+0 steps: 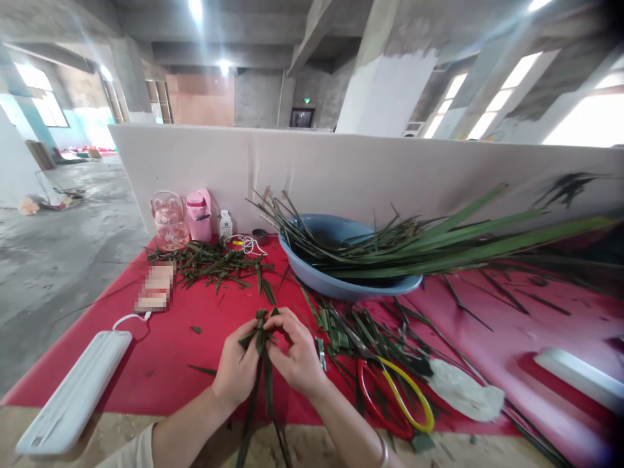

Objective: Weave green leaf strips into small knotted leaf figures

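Observation:
Both hands meet over the front of the red-covered table, working on one folded green leaf strip (pixel 262 335) with a knot-like top and long tails hanging toward me. My left hand (pixel 236 364) is closed on the strip's left side, thumb and fingers pinching it. My right hand (pixel 295 351) pinches the same piece from the right, its fingertips bent near the knot. Scissors (pixel 396 393) with one red and one yellow handle lie right of my right hand, among cut leaf pieces (pixel 336 331). Fingers partly hide the folds.
A blue basin (pixel 316 279) holds long green leaves (pixel 439 247) that stick out to the right. At the back left are a pile of leaf scraps (pixel 214 263), a pink bottle (pixel 199 218) and a clear pink jug (pixel 169 221). A white power strip (pixel 78 390) lies left.

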Tool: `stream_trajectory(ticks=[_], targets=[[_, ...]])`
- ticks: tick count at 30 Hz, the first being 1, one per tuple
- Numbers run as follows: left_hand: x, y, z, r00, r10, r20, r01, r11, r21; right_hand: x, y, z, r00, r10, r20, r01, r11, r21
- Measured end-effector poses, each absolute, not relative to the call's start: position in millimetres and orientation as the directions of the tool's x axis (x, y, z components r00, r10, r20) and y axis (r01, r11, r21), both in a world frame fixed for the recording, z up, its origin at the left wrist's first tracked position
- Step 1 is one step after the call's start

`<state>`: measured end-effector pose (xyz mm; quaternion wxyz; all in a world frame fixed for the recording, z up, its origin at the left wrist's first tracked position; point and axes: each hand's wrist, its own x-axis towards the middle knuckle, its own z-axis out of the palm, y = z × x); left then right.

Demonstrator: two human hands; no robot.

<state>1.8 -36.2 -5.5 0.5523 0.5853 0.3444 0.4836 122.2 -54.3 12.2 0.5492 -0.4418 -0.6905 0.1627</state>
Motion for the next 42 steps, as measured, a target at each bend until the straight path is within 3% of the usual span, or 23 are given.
stream_trajectory(ticks=[7,14,16,21,24,27,31,38,42], targets=[[2,-37,-3,0.246,0.94,0.238,-0.13,-0.212,0.969,121,-54,12,0.031,0.797,0.603,0.379,0.549,-0.745],[0,-35,-5,0.268,0.902,0.338,-0.071,-0.331,0.941,112,-47,3,0.245,0.916,0.319,-0.003,0.33,-0.944],[-1,-34,-5,0.289,0.892,0.346,-0.07,-0.341,0.937,111,-47,5,0.249,0.911,0.328,0.017,0.334,-0.942],[0,-32,-3,0.257,0.952,0.167,-0.226,-0.109,0.968,114,-50,10,0.24,0.885,0.398,0.18,0.363,-0.914],[3,-33,-5,0.252,0.966,-0.049,-0.339,0.136,0.931,112,-49,7,0.277,0.918,0.285,0.036,0.287,-0.957],[7,-34,-9,0.26,0.946,-0.192,-0.403,0.287,0.869,108,-45,0,0.308,0.943,0.122,-0.252,0.205,-0.946],[10,-34,-10,0.247,0.946,-0.212,-0.443,0.305,0.843,105,-43,-2,0.274,0.962,-0.003,-0.516,0.144,-0.844],[9,-30,-8,0.234,0.959,-0.159,-0.479,0.256,0.84,108,-45,5,0.275,0.957,0.09,-0.255,0.163,-0.953],[5,-25,-14,0.185,0.98,-0.069,-0.441,0.146,0.886,103,-41,-3,0.258,0.966,-0.021,-0.507,0.118,-0.854]])
